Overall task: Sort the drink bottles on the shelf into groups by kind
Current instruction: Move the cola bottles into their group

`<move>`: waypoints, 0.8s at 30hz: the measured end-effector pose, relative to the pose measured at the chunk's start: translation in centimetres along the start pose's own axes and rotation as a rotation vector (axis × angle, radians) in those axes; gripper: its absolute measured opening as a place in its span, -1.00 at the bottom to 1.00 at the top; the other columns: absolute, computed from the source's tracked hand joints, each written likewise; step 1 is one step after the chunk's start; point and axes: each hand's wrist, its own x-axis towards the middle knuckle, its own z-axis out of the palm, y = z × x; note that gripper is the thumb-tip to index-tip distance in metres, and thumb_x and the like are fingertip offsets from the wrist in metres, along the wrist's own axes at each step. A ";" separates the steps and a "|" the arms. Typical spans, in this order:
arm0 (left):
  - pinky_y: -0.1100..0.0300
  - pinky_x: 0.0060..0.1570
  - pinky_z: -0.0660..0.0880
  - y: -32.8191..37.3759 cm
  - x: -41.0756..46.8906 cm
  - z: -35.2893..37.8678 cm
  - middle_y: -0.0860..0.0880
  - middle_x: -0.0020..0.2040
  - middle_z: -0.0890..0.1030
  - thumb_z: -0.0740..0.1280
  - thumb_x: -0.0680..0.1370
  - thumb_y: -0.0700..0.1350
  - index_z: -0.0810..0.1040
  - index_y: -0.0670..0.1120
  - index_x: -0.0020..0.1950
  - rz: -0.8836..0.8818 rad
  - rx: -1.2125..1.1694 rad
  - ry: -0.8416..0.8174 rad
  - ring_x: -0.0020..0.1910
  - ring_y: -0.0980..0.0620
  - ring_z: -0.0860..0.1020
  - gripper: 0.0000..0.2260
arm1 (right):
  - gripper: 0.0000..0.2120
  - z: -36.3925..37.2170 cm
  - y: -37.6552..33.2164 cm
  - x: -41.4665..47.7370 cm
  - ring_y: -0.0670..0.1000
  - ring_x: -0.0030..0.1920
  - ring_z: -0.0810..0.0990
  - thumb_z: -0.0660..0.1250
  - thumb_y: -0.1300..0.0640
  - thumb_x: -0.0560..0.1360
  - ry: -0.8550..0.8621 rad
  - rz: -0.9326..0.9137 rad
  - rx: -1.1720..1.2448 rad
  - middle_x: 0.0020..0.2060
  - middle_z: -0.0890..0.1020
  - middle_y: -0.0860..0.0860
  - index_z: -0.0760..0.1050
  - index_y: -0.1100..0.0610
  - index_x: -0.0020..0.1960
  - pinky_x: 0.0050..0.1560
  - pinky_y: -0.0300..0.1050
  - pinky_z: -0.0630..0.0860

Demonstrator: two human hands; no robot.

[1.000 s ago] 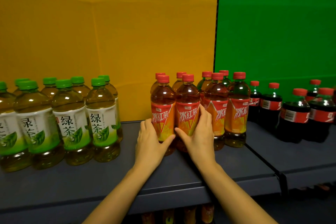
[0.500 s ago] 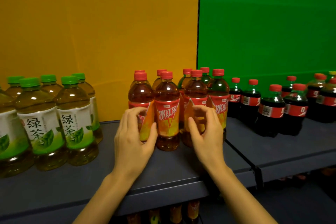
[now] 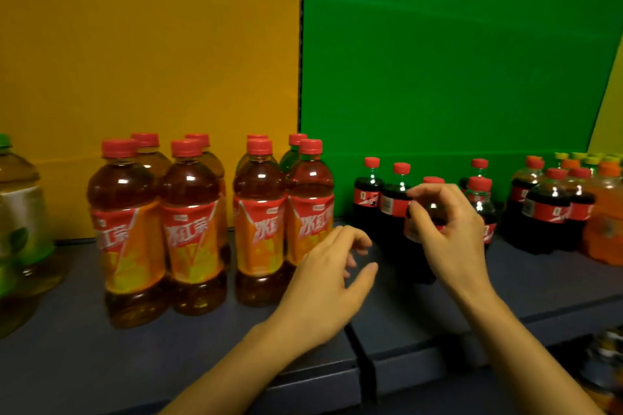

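Eight red-capped amber iced-tea bottles (image 3: 190, 229) stood two-deep mid-shelf on the dark grey shelf (image 3: 168, 364). Five small cola bottles (image 3: 369, 199) clustered to their right. Left hand (image 3: 323, 276) hovered near the front edge, loosely curled and empty. Right hand (image 3: 448, 229) curled around the front cola bottle (image 3: 413, 232); grip unclear.

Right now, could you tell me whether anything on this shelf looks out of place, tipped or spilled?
Nothing stands out. The iced red tea bottles, cola bottles and orange soda bottles in view all stand upright with caps on, each beside its own kind, and the shelf shows no spill.
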 end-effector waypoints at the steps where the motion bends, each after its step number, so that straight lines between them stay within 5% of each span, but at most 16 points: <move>1: 0.42 -0.13 0.38 -0.1 1.0 1.2 0.11 -0.02 0.45 0.21 0.47 -0.01 0.42 -0.02 0.08 -0.025 -0.003 0.002 -0.08 0.18 0.45 -0.78 | -0.79 -0.7 0.5 1.0 -0.30 -0.13 0.50 0.30 0.33 0.45 -0.018 -0.038 -0.032 -0.17 0.53 -0.10 0.48 0.02 -0.09 -0.11 -0.46 0.40; 3: 0.37 -0.02 0.37 -0.5 3.1 3.0 0.07 0.04 0.39 0.22 0.51 -0.06 0.38 -0.08 0.16 -0.093 -0.009 0.037 -0.03 0.18 0.42 -0.75 | -0.81 -1.8 1.5 3.3 -0.24 -0.13 0.50 0.30 0.32 0.44 -0.077 -0.083 -0.052 -0.14 0.53 -0.05 0.48 0.04 -0.07 -0.04 -0.49 0.37; 6: 0.29 0.12 0.33 -1.8 6.6 5.1 -0.02 0.13 0.35 0.22 0.55 -0.19 0.32 -0.17 0.23 -0.258 -0.025 0.121 0.07 0.08 0.41 -0.74 | -0.87 -2.7 3.1 7.2 0.03 -0.04 0.57 0.30 0.22 0.45 -0.214 -0.049 -0.029 -0.09 0.54 -0.01 0.51 0.08 -0.02 0.01 -0.20 0.45; 9: 0.13 0.29 0.32 -3.6 9.9 7.0 -0.14 0.31 0.30 0.22 0.56 -0.23 0.24 -0.22 0.30 -0.428 -0.031 0.153 0.28 -0.05 0.36 -0.66 | -0.84 -2.6 5.1 11.2 -0.01 0.00 0.53 0.27 0.22 0.50 -0.357 0.047 -0.121 0.00 0.58 0.03 0.53 0.14 0.06 0.00 -0.26 0.34; 14: 0.11 0.31 0.25 -6.8 13.7 9.5 -0.18 0.41 0.23 0.31 0.51 -0.20 0.11 -0.21 0.42 -0.605 0.021 0.124 0.37 -0.13 0.30 -0.44 | -0.63 -1.9 8.6 15.8 0.02 0.16 0.48 0.31 0.14 0.50 -0.909 0.198 -0.303 0.22 0.52 0.09 0.41 0.20 0.28 0.17 -0.15 0.39; 18: 0.03 0.39 0.24 -7.9 16.2 10.1 -0.18 0.46 0.21 0.37 0.47 -0.16 0.06 -0.16 0.47 -0.702 -0.136 0.147 0.41 -0.13 0.25 -0.33 | -0.61 -1.5 10.1 16.8 -0.08 -0.01 0.48 0.32 0.26 0.48 -1.259 0.262 -0.295 0.18 0.48 0.06 0.32 0.17 0.28 -0.02 -0.25 0.44; 21: 0.09 0.30 0.33 -8.0 17.5 9.8 -0.15 0.42 0.30 0.36 0.47 -0.23 0.12 -0.14 0.46 -0.696 -0.273 0.136 0.34 -0.08 0.35 -0.37 | -0.54 -0.5 11.4 17.2 -0.09 0.01 0.51 0.40 0.29 0.40 -1.386 0.250 -0.241 0.09 0.46 -0.06 0.28 0.05 0.19 -0.02 -0.25 0.49; 24: 0.32 0.01 0.43 -7.7 17.8 9.5 -0.07 0.29 0.42 0.32 0.50 -0.26 0.23 -0.15 0.40 -0.671 -0.319 0.045 0.14 0.05 0.43 -0.50 | -0.54 0.9 12.5 17.2 -0.02 0.00 0.52 0.43 0.36 0.36 -1.366 0.218 -0.173 0.07 0.47 -0.02 0.31 0.07 0.13 0.00 -0.13 0.53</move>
